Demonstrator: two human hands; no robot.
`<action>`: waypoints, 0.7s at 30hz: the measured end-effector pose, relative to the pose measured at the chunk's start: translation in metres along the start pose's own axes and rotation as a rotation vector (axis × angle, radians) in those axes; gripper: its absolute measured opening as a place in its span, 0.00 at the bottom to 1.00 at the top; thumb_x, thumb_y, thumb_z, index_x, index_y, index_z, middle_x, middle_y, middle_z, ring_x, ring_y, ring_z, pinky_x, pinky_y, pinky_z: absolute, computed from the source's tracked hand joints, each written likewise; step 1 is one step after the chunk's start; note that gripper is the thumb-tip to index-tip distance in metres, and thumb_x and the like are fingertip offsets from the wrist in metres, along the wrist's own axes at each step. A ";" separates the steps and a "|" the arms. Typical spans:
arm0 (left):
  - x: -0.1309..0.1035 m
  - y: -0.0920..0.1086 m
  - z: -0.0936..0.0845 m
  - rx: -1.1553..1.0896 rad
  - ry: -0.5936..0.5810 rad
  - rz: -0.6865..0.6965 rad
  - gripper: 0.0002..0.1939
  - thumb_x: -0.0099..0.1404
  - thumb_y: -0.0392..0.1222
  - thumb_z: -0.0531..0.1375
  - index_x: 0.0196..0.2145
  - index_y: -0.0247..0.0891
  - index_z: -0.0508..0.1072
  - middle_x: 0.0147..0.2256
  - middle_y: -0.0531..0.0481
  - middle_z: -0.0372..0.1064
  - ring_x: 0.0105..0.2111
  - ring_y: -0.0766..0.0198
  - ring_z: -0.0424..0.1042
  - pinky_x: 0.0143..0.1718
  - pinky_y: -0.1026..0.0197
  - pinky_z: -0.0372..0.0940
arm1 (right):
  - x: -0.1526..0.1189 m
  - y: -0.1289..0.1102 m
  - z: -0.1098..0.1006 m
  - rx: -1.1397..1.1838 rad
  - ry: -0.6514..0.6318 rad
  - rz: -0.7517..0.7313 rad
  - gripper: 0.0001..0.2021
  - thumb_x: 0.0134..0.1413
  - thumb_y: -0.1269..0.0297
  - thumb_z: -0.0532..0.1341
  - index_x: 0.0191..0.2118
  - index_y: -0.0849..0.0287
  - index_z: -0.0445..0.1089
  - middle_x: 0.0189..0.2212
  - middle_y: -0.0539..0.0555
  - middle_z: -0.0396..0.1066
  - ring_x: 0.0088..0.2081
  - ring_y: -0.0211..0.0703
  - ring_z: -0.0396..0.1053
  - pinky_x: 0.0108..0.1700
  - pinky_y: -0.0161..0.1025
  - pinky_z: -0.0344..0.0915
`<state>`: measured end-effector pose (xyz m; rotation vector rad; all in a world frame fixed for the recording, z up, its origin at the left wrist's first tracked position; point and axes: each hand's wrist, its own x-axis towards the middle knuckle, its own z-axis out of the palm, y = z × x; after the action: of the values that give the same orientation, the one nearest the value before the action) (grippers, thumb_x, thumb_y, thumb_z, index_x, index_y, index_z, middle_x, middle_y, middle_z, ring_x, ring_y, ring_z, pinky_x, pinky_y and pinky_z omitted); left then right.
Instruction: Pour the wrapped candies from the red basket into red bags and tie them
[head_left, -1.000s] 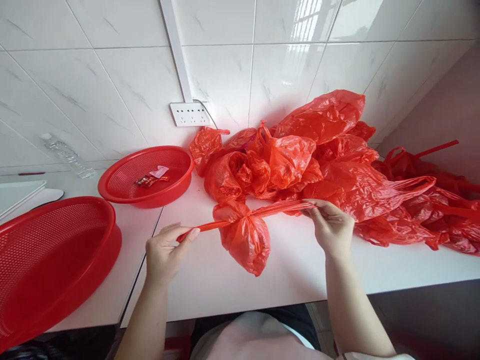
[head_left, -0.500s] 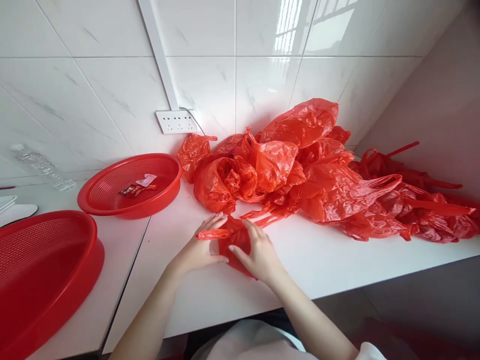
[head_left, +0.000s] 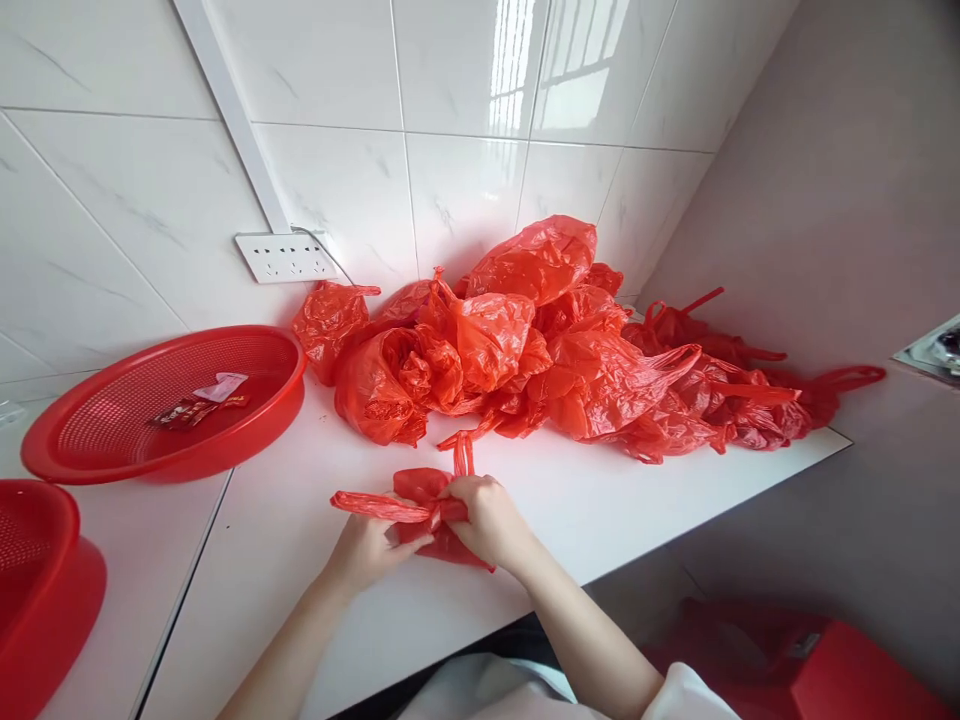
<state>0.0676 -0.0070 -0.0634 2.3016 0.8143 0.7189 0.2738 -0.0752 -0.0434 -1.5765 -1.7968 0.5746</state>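
Observation:
A small red plastic bag (head_left: 450,548) rests on the white table near its front edge, gathered and twisted at the top. My right hand (head_left: 491,520) is closed around one of its handles, and a loop of that handle sticks up past the fingers. At the bag's left side my left hand (head_left: 375,548) pinches it, thumb in front, with the other fingers partly hidden. The second handle lies stretched leftward across this hand. A large heap of red plastic bags (head_left: 592,375) lies just behind.
A red plastic basket (head_left: 285,430) with several small wrappers (head_left: 184,412) stands at left. Another red basket (head_left: 64,590) is cut off at the left edge. A power strip (head_left: 285,258) is on the tiled wall. Below the table at right is a red box (head_left: 855,670).
The view has swung right. My right hand has gone from spread fingers to a closed grip on the bag's handle, and my left hand has closed on the bag's side.

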 end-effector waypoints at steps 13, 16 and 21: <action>-0.007 -0.025 -0.010 0.161 0.005 0.023 0.09 0.69 0.38 0.55 0.40 0.43 0.75 0.35 0.51 0.75 0.36 0.65 0.73 0.37 0.64 0.68 | -0.017 0.093 -0.309 -0.135 1.064 0.503 0.18 0.46 0.56 0.62 0.43 0.60 0.74 0.34 0.57 0.73 0.32 0.48 0.69 0.31 0.44 0.65; -0.008 -0.023 -0.009 0.170 -0.029 -0.004 0.10 0.70 0.39 0.54 0.41 0.43 0.75 0.35 0.51 0.75 0.36 0.65 0.73 0.35 0.65 0.68 | -0.006 0.138 -0.349 -0.292 1.052 0.602 0.29 0.49 0.47 0.60 0.56 0.53 0.66 0.50 0.62 0.69 0.49 0.61 0.68 0.47 0.54 0.66; -0.010 -0.024 -0.010 0.175 -0.087 -0.049 0.10 0.70 0.41 0.53 0.40 0.43 0.75 0.36 0.51 0.75 0.35 0.66 0.73 0.34 0.66 0.67 | 0.000 0.183 -0.320 -0.386 0.671 0.634 0.26 0.58 0.45 0.52 0.54 0.58 0.66 0.50 0.72 0.68 0.55 0.69 0.64 0.51 0.60 0.58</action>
<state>0.0461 0.0053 -0.0760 2.4397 0.9220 0.5399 0.6316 -0.0756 0.0446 -2.2745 -0.9222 -0.0696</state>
